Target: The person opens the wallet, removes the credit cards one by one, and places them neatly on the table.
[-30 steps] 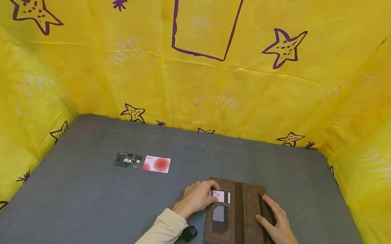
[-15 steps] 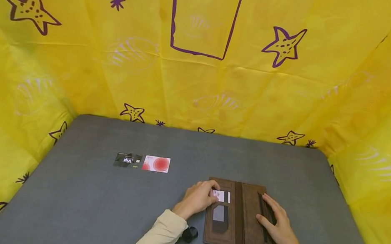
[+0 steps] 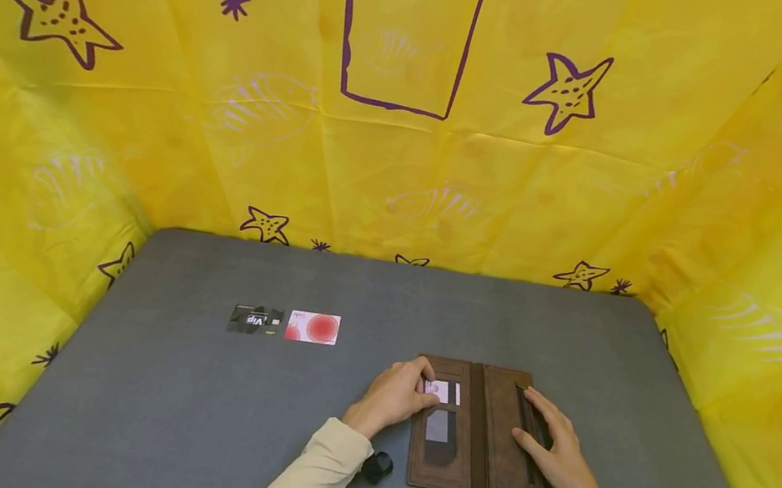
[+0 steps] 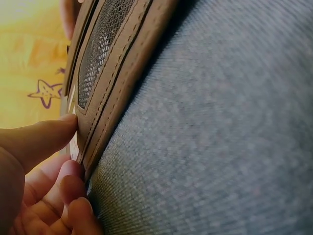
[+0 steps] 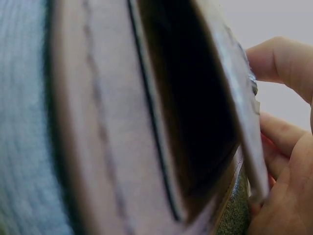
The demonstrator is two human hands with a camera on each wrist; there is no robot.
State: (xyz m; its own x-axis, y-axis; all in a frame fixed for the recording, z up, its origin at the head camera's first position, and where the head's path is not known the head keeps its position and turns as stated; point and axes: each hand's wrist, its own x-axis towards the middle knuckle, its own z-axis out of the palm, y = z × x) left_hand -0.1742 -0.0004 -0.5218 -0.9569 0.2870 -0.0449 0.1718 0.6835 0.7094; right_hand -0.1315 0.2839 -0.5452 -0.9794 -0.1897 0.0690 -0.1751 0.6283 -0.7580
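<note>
A brown bifold wallet (image 3: 497, 445) lies spread on the grey table. A white card with a dark stripe (image 3: 446, 392) shows in the upper slot of its left half, above a mesh window (image 3: 439, 427). My left hand (image 3: 393, 394) pinches the card at the wallet's left edge. In the left wrist view the thumb (image 4: 54, 134) presses from above and the other fingers curl below; part of the card is hidden. My right hand (image 3: 559, 461) holds the wallet's right half along its zipper side. In the right wrist view a dark pocket (image 5: 190, 98) gapes beside this hand.
Two cards lie side by side farther left on the table (image 3: 199, 409), a black one marked Vip (image 3: 256, 321) and a pink-white one with a red circle (image 3: 313, 328). Yellow patterned cloth (image 3: 388, 159) encloses the back and sides.
My left hand shifts very slightly at the card. The right hand, the wallet and the two loose cards stay in place.
</note>
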